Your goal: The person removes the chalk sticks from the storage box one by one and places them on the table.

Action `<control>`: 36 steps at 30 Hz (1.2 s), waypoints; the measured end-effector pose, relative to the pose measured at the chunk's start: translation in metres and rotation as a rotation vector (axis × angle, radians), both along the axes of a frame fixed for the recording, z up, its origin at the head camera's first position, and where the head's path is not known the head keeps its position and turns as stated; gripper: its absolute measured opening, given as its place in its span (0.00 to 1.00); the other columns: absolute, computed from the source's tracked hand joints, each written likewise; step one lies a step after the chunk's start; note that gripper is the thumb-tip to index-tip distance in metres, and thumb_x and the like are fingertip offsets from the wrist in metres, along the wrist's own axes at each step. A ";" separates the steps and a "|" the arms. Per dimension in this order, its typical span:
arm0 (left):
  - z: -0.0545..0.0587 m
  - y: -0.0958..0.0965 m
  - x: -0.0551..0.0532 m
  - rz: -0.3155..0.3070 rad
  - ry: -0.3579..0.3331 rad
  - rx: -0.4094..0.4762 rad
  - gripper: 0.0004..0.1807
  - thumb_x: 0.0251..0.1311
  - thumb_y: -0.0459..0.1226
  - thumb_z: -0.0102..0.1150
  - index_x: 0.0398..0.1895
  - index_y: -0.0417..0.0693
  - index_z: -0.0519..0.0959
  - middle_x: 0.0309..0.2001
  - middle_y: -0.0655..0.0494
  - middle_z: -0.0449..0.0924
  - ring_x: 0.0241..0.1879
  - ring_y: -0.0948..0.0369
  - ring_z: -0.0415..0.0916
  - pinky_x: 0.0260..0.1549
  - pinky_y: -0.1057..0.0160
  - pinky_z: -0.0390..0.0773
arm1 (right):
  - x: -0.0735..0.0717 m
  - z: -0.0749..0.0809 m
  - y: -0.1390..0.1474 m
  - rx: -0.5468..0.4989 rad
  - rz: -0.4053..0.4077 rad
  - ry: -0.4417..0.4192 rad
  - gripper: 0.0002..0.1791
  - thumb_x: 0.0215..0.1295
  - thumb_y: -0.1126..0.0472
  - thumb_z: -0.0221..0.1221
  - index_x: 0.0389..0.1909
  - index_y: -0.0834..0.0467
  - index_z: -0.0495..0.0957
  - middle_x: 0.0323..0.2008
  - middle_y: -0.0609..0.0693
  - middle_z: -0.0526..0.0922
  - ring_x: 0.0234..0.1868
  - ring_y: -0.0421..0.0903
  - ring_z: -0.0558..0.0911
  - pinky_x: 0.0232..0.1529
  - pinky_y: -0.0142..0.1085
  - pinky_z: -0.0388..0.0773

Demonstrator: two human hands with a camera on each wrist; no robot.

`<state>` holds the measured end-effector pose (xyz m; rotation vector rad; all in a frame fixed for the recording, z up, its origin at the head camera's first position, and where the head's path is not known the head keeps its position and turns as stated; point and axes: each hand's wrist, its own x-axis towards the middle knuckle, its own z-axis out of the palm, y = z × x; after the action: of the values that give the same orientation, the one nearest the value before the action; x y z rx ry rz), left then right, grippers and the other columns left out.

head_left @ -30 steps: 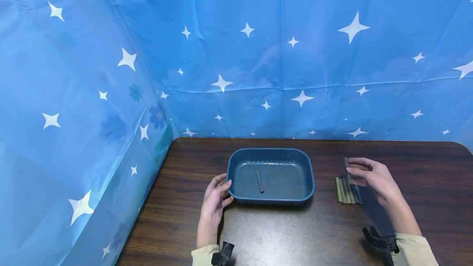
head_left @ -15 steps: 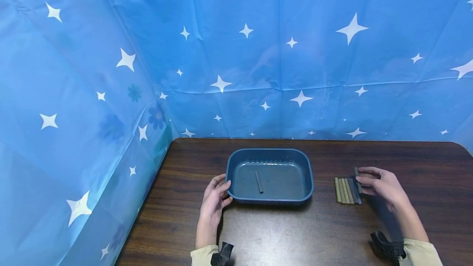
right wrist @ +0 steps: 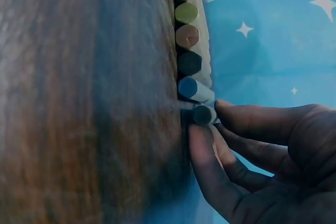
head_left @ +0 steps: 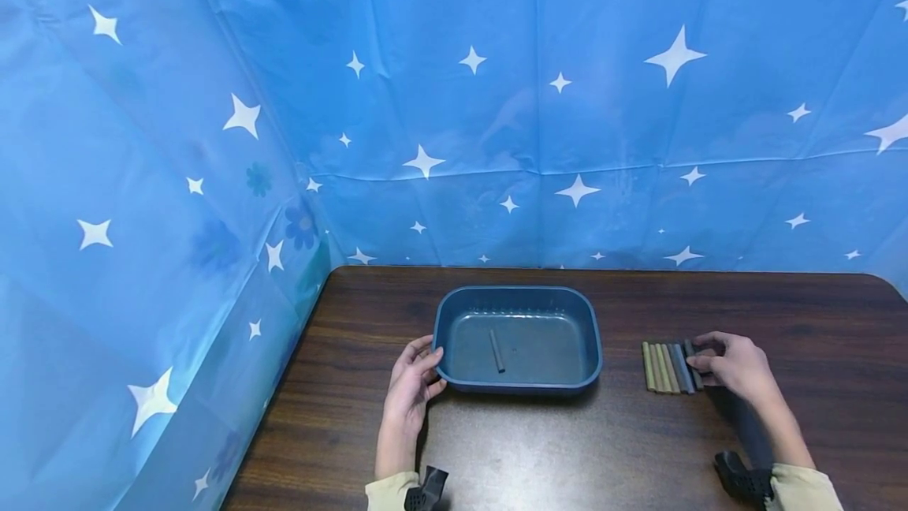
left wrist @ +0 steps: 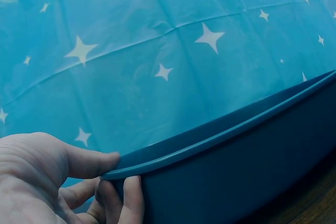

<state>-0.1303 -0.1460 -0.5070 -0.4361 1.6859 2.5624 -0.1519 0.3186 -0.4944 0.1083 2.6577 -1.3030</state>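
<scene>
My left hand (head_left: 411, 385) grips the left rim of a blue rectangular plastic tray (head_left: 518, 386); in the left wrist view its thumb lies over the rim, with fingers under it outside. One dark stick (head_left: 496, 351) lies inside the tray. To the tray's right, my right hand (head_left: 738, 367) pinches another dark stick (right wrist: 203, 115) between thumb and fingers, at the right end of a side-by-side row of short sticks (head_left: 656, 369). Their ends are green, brown, dark and blue. Beside the held one lies a blue-ended stick (right wrist: 190, 88), apparently slightly tilted.
All of this stands on a dark wood-grain table (head_left: 539, 448). A blue sheet with white stars (head_left: 496, 132) hangs along the table's back and left edges. Black straps (head_left: 426, 489) sit on both wrists.
My right hand has moved right and down with the dark stick, from above the row to its right end. The left hand and the tray have hardly moved.
</scene>
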 end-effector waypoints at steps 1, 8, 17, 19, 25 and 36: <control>0.000 0.000 -0.001 0.003 -0.013 -0.002 0.11 0.69 0.29 0.59 0.52 0.45 0.75 0.38 0.56 0.78 0.29 0.65 0.77 0.25 0.70 0.79 | 0.000 0.001 -0.001 0.017 0.003 0.006 0.21 0.69 0.74 0.59 0.58 0.83 0.69 0.33 0.61 0.86 0.32 0.53 0.88 0.33 0.44 0.87; 0.002 -0.001 0.000 0.003 -0.050 0.002 0.13 0.71 0.29 0.57 0.55 0.43 0.73 0.37 0.58 0.78 0.29 0.65 0.76 0.24 0.70 0.79 | 0.000 0.002 -0.005 0.069 0.028 0.039 0.18 0.72 0.72 0.57 0.56 0.82 0.71 0.32 0.62 0.84 0.31 0.54 0.87 0.31 0.45 0.87; 0.002 -0.001 0.000 0.008 -0.048 0.006 0.13 0.69 0.29 0.59 0.55 0.43 0.74 0.37 0.58 0.78 0.29 0.65 0.76 0.25 0.70 0.79 | -0.001 0.003 -0.007 0.117 -0.026 0.116 0.18 0.79 0.65 0.52 0.53 0.80 0.75 0.32 0.63 0.85 0.28 0.51 0.85 0.28 0.43 0.85; 0.002 -0.001 0.000 0.012 -0.050 0.001 0.13 0.69 0.29 0.59 0.54 0.42 0.74 0.37 0.57 0.78 0.29 0.65 0.76 0.24 0.71 0.79 | -0.001 0.004 -0.010 0.136 -0.055 0.144 0.19 0.79 0.64 0.51 0.53 0.80 0.75 0.34 0.66 0.85 0.29 0.51 0.84 0.28 0.44 0.83; 0.001 0.000 -0.001 0.019 -0.030 0.002 0.12 0.69 0.28 0.58 0.53 0.43 0.74 0.38 0.55 0.79 0.29 0.65 0.76 0.24 0.71 0.79 | 0.000 0.009 -0.026 0.184 -0.121 0.249 0.18 0.78 0.62 0.53 0.51 0.76 0.79 0.36 0.67 0.84 0.29 0.50 0.80 0.29 0.43 0.73; 0.002 0.001 0.000 0.013 -0.047 0.019 0.10 0.71 0.29 0.56 0.53 0.44 0.74 0.38 0.57 0.79 0.28 0.66 0.74 0.24 0.71 0.78 | 0.001 0.035 -0.076 -0.050 -0.022 0.251 0.20 0.81 0.58 0.53 0.57 0.71 0.79 0.37 0.60 0.86 0.33 0.47 0.85 0.32 0.38 0.85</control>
<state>-0.1307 -0.1454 -0.5051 -0.5029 1.6481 2.5536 -0.1506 0.2424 -0.4591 -0.0358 2.8329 -1.4771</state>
